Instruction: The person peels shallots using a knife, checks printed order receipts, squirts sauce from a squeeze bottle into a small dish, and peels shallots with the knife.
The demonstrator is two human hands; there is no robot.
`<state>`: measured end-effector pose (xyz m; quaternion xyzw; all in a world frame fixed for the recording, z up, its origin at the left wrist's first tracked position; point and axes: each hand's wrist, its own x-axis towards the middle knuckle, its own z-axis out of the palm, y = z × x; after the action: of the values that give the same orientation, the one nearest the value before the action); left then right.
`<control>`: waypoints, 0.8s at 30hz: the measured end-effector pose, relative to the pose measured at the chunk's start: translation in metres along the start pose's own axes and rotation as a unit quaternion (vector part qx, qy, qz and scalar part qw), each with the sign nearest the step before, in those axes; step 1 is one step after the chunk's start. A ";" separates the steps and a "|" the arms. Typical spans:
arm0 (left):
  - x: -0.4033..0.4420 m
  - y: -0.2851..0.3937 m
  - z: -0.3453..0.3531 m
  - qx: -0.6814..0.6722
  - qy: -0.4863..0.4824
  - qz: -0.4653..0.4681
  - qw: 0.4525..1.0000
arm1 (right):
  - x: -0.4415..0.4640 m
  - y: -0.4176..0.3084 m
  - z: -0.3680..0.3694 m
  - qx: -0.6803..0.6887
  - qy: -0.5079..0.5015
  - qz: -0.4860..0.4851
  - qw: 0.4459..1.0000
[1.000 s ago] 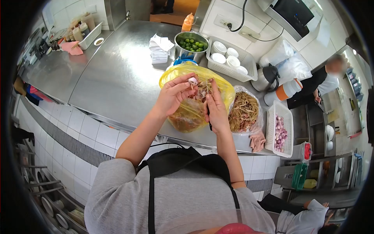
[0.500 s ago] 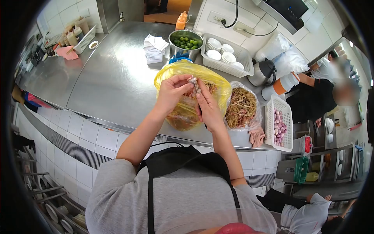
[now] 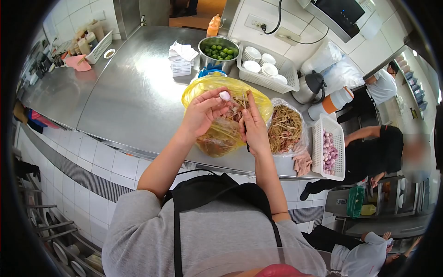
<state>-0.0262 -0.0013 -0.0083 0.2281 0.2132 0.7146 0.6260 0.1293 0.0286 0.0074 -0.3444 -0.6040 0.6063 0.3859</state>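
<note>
Pinched in the fingers of my left hand [image 3: 203,113] is a pale, peeled shallot [image 3: 225,95]. A small knife [image 3: 244,98] is in my right hand [image 3: 256,131], its thin blade pointing away from me and its handle partly hidden by the palm. The two hands are apart, both above an open yellow plastic bag [image 3: 193,87] with brownish peelings in it. Just right of my right hand lies a clear plastic bag of dry, stringy shallot tops [image 3: 284,127]. Further right, a white basket [image 3: 339,138] holds several peeled purple shallots [image 3: 329,152].
Behind the bag stand a metal pot [image 3: 217,62] of green limes, paper slips [image 3: 181,57] and a crate [image 3: 288,69] of white cups. A pink cloth [image 3: 302,164] lies at the counter's front edge. A co-worker in black [image 3: 385,150] is at the right, beyond the basket.
My hands have moved apart: the shallot stays in the left, the knife has shifted right with the right hand. The co-worker in black has moved nearer the front.
</note>
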 end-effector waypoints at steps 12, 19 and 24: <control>0.004 -0.007 0.004 0.087 0.018 0.013 0.996 | -0.010 -0.011 0.001 0.041 -0.076 0.034 0.996; 0.003 -0.010 0.006 0.123 0.000 0.051 0.991 | -0.011 -0.013 0.005 -0.005 -0.104 0.031 0.994; 0.004 -0.010 0.005 0.244 -0.018 0.121 0.962 | -0.005 0.000 0.009 -0.015 -0.060 -0.008 0.998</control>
<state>-0.0158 0.0039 -0.0097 0.4102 0.3406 0.7074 0.4640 0.1239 0.0196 0.0078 -0.3083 -0.6381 0.6135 0.3485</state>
